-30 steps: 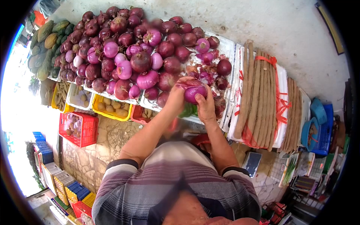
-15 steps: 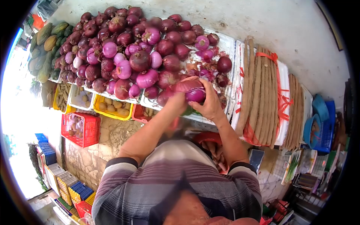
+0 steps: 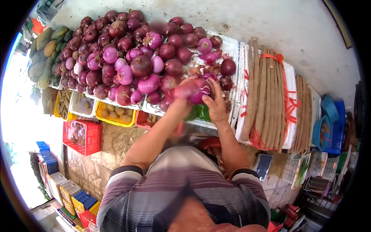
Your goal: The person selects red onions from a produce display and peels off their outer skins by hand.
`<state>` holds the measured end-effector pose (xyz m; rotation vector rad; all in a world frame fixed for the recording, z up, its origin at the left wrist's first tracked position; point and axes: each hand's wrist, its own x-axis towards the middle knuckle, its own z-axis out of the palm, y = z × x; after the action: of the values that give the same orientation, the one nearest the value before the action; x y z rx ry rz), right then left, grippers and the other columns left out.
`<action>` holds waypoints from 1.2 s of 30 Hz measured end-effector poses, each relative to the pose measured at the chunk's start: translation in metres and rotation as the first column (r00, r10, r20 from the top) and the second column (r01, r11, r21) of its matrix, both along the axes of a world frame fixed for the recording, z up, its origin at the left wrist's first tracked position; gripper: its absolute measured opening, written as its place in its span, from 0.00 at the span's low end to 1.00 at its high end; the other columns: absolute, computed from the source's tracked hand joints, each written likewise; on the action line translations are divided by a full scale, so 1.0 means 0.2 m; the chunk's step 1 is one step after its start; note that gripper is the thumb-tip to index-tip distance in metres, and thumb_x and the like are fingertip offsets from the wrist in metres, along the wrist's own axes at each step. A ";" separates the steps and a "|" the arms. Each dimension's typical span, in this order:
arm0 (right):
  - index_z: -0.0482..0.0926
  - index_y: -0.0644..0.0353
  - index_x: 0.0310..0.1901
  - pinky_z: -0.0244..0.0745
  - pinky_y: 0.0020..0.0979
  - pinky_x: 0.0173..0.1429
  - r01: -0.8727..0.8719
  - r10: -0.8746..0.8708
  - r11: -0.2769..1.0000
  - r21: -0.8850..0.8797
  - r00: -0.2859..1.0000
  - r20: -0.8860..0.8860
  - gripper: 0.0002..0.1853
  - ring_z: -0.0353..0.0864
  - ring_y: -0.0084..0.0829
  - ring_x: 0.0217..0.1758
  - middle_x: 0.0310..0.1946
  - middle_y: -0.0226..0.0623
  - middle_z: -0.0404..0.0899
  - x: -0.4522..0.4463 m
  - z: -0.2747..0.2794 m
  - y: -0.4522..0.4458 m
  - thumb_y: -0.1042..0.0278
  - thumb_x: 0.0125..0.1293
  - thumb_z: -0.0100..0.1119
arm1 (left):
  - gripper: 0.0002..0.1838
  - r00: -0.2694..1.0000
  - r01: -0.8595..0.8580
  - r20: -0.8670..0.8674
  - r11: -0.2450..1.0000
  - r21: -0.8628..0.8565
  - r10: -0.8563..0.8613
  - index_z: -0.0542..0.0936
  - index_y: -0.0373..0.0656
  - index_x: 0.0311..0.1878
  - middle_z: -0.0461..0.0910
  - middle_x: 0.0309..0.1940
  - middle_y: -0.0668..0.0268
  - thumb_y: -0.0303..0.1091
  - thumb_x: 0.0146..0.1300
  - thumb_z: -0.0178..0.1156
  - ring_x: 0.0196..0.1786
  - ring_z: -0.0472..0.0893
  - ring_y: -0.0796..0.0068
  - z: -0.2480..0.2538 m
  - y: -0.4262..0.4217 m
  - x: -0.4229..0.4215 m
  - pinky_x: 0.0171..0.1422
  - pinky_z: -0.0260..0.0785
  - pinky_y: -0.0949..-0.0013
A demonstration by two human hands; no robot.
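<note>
A red onion [image 3: 198,97] with loosened outer skin is held between both hands at the front edge of the white tray. My left hand [image 3: 182,101] grips its left side, the fingers partly hidden by the peeling skin. On the right side, my right hand [image 3: 216,102] curls round the onion, with the thumb at its lower edge. Green peppers [image 3: 202,112] lie just below the onion. Behind my hands, loose skins and an onion [image 3: 228,67] rest on the tray. A large heap of red onions [image 3: 141,65] spreads to the left.
Long brown roots [image 3: 266,100] tied with red ribbon lie to the right, near blue baskets [image 3: 337,127]. Along the table's front stand a yellow basket [image 3: 127,123] of potatoes and a red crate [image 3: 87,149]. Green and orange gourds [image 3: 50,48] are at the far left.
My hands have shifted slightly on the onion, and its outer skin is looser and more folded toward my left hand. More of the green peppers shows below.
</note>
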<state>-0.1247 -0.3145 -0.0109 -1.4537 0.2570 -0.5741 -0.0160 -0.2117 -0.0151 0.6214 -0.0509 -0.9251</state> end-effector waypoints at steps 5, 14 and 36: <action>0.60 0.67 0.77 0.61 0.33 0.77 0.003 -0.006 0.985 0.173 1.000 0.019 0.39 0.69 0.33 0.72 0.70 0.44 0.69 0.00 -0.05 0.05 0.62 0.70 0.64 | 0.18 0.993 -0.010 -0.116 0.999 -0.036 0.005 0.75 0.44 0.63 0.82 0.55 0.60 0.40 0.75 0.59 0.56 0.83 0.65 0.01 0.00 -0.02 0.64 0.76 0.58; 0.68 0.66 0.70 0.65 0.31 0.72 0.033 -0.037 0.952 0.305 0.999 0.010 0.27 0.71 0.30 0.65 0.63 0.41 0.73 0.00 -0.06 0.02 0.70 0.71 0.51 | 0.19 0.998 0.031 0.054 0.998 -0.048 -0.029 0.73 0.43 0.65 0.80 0.57 0.61 0.38 0.75 0.57 0.59 0.81 0.66 -0.08 0.00 -0.04 0.67 0.75 0.60; 0.77 0.66 0.58 0.76 0.38 0.67 0.426 -0.420 0.879 -0.216 0.904 0.074 0.19 0.81 0.37 0.58 0.54 0.43 0.81 0.12 -0.12 0.08 0.59 0.77 0.48 | 0.23 0.884 -0.099 0.460 0.995 0.012 0.082 0.71 0.41 0.67 0.77 0.64 0.58 0.26 0.70 0.63 0.64 0.79 0.66 -0.07 0.04 -0.07 0.73 0.73 0.60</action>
<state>-0.1007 -0.2989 -0.0351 -1.6201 0.5116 -1.0048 -0.0291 -0.2039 -0.0290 0.8599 -0.4294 -0.6720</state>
